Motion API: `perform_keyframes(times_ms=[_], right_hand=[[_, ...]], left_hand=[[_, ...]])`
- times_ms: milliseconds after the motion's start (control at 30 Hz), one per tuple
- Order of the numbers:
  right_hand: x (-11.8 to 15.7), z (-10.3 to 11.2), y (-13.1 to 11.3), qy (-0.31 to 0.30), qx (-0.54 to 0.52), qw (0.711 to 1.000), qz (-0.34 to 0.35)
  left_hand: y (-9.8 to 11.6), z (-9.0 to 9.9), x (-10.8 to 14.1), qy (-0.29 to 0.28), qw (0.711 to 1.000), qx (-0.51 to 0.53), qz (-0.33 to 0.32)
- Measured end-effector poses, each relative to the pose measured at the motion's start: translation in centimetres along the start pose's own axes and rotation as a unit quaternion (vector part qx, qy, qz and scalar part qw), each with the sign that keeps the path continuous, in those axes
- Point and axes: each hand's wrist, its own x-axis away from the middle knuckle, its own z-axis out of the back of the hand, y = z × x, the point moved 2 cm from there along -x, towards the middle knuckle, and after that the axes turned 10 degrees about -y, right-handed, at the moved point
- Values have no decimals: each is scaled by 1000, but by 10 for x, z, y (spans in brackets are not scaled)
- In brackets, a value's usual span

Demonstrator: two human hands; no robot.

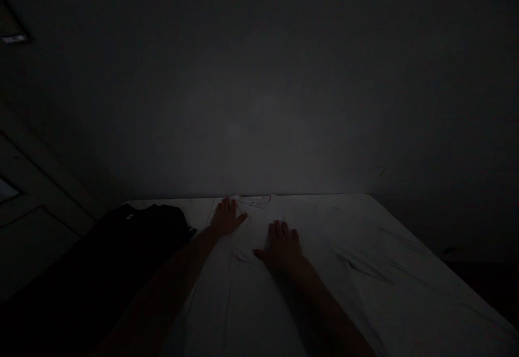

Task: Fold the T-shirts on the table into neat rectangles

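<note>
A white T-shirt (pixel 251 303) lies spread out in front of me, its collar at the far edge of the table. Near the collar's left side, my left hand (pixel 227 217) rests flat on the shoulder area, fingers stretched out and thumb apart. Lower down and to the right, my right hand (pixel 281 243) lies on the chest of the shirt with its fingers spread. Neither hand grips anything. A few creases run through the fabric below the hands. The picture is very dark, so the shirt's outline is hard to make out.
A black T-shirt (pixel 133 249) lies to the left, its collar also toward the wall. The white marble-patterned table (pixel 405 270) stands against a plain wall (pixel 259 103). A panelled door (pixel 32 205) shows at the far left.
</note>
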Motion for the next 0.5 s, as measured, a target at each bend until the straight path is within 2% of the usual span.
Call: perform_keyframes(times_ms=[100, 233, 300, 400, 500], right_hand=[[-2, 12, -9, 14, 7, 1000, 2], [-10, 12, -33, 39, 2, 995, 97], [-9, 8, -33, 29, -5, 993, 116], [6, 8, -7, 22, -12, 996, 85], [42, 10, 39, 30, -1, 1000, 3]], left_hand=[[1, 1, 1, 12, 1000, -5, -7], [-1, -1, -1, 33, 999, -7, -18], [-4, -3, -4, 35, 999, 14, -24], [-9, -5, -9, 41, 997, 49, -54], [-11, -4, -9, 38, 994, 62, -78]])
